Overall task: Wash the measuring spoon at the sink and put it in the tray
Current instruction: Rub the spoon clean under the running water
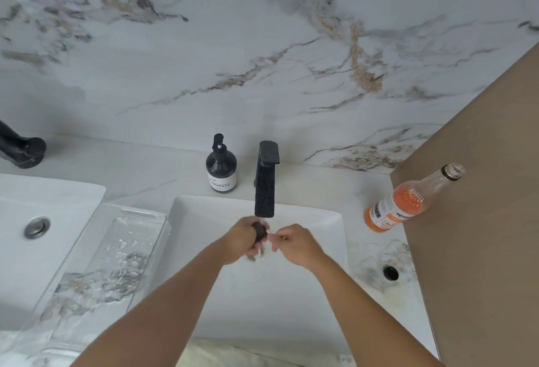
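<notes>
Measuring spoon [259, 231], a small dark rounded thing, is sitting in our left hand [243, 240] at the centre of the frame, right below the spout of the black square faucet [265, 188]. We are closing the left fingers [253, 248] around it, so only its dark bowl is showing; the handle is hidden in the grip. Water is running down past it into the white rectangular sink [320, 221].

We are holding our right hand [294, 242] just beside the spoon, to its right, with the fingers curled loosely together and the tips pointing at it; whether they are touching the spoon we cannot tell.

To the left of the sink, the clear plastic tray [140, 215] is lying on the white marbled table [163, 177], with drops of water on its bottom. Behind the sink, left of the faucet, a dark pump bottle with a white label [221, 167] is standing upright. At the right of the frame an open glass bottle of orange drink [408, 200] is standing on the table, and below it a small black round cap [390, 273] is lying.
</notes>
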Demonstrator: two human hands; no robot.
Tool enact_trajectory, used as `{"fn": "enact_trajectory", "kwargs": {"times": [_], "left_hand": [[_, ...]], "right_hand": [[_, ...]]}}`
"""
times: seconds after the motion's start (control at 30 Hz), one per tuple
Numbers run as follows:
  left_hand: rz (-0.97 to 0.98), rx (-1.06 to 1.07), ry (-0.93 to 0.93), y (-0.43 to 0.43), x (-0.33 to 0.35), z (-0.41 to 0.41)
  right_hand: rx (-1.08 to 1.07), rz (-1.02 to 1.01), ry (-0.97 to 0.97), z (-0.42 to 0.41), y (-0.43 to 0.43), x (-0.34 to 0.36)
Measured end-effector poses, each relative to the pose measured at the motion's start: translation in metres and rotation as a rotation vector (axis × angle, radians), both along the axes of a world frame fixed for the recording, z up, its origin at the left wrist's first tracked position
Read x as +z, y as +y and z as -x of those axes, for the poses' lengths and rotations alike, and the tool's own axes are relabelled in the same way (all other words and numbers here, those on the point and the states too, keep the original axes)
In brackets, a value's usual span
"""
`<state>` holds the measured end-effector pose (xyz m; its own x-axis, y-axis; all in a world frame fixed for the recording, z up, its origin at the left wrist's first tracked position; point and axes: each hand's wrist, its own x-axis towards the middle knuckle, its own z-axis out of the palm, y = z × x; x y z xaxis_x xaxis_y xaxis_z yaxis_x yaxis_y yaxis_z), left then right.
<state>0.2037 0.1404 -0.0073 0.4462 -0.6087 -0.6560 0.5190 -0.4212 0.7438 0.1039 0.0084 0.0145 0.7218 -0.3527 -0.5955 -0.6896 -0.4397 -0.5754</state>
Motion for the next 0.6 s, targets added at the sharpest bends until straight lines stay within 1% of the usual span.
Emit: {"fn": "enact_trajectory", "kwargs": {"times": [0.07, 0.1, 0.13, 0.17, 0.2, 0.27, 0.3, 0.33, 0.43, 0.5, 0.6], "left_hand": [[0.088, 0.144, 0.099, -0.004, 0.004, -0.007], [0.11, 0.21, 0.131, -0.006, 0.004, -0.007], [0.129, 0.281, 0.168, -0.01, 0.004, -0.005], [0.153, 0.361, 0.236, -0.013, 0.004, -0.003], [0.187, 0.445, 0.334, -0.015, 0.005, -0.001], [0.275, 0.557, 0.515, -0.015, 0.003, -0.003], [0.313, 0.565, 0.579, -0.012, 0.003, -0.006], [0.34, 0.538, 0.623, -0.01, 0.004, -0.008], [0.451, 0.48, 0.757, -0.007, 0.004, -0.003], [0.5, 0.541, 0.84, -0.013, 0.0, 0.004], [0.509, 0.643, 0.843, -0.018, -0.007, 0.008]], "right_hand": [[-0.454, -0.537, 0.029, 0.002, 0.031, -0.001], [-0.62, -0.702, 0.031, 0.002, 0.049, -0.002], [-0.731, -0.779, 0.014, 0.0, 0.065, -0.003], [-0.791, -0.776, -0.012, -0.002, 0.076, -0.006], [-0.776, -0.715, -0.046, -0.005, 0.079, -0.007], [-0.576, -0.577, -0.062, -0.006, 0.066, -0.005], [-0.47, -0.594, -0.045, -0.004, 0.054, -0.003], [-0.396, -0.656, 0.0, 0.0, 0.04, -0.001], [-0.279, -0.833, 0.114, 0.012, 0.011, 0.001], [-0.259, -0.913, 0.149, 0.017, 0.007, 0.001], [-0.306, -0.94, 0.118, 0.019, 0.011, -0.002]]}}
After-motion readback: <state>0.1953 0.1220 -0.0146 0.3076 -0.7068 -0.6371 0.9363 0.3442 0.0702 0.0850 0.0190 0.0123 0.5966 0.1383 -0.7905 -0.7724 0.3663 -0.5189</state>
